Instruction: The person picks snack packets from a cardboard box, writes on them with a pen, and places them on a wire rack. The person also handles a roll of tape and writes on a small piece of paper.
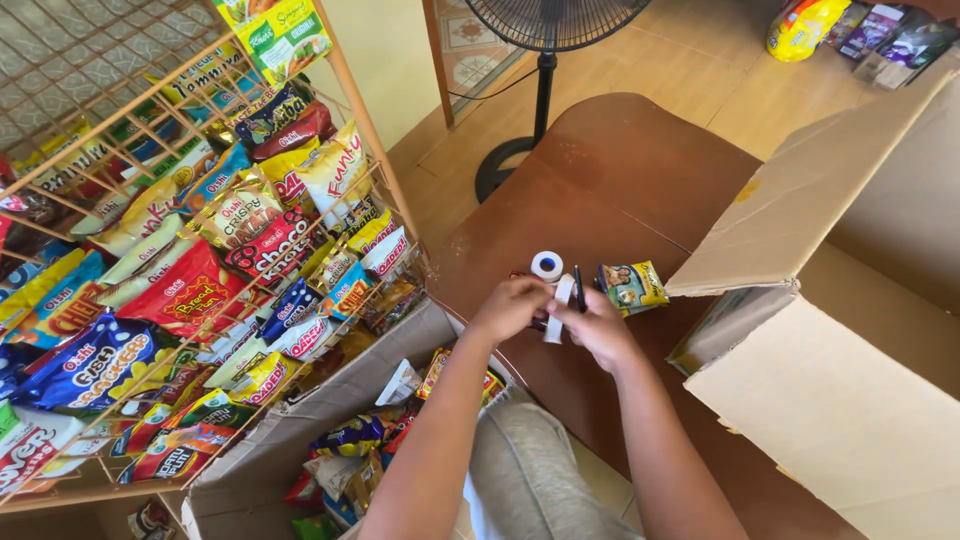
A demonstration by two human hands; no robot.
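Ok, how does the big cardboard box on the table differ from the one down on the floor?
The box on the table is larger, with pale flaps spread wide and its contents hidden; the box on the floor is smaller, browner, and visibly full of snack packets. Both are open cardboard.

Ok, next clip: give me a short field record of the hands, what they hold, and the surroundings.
left hand: pinching a white paper strip with the right
right hand: on the same strip, a black pen beside it
surface: brown wooden table
nearby: white tape roll, small yellow snack packet, open cardboard box
left side: wire rack of snack bags
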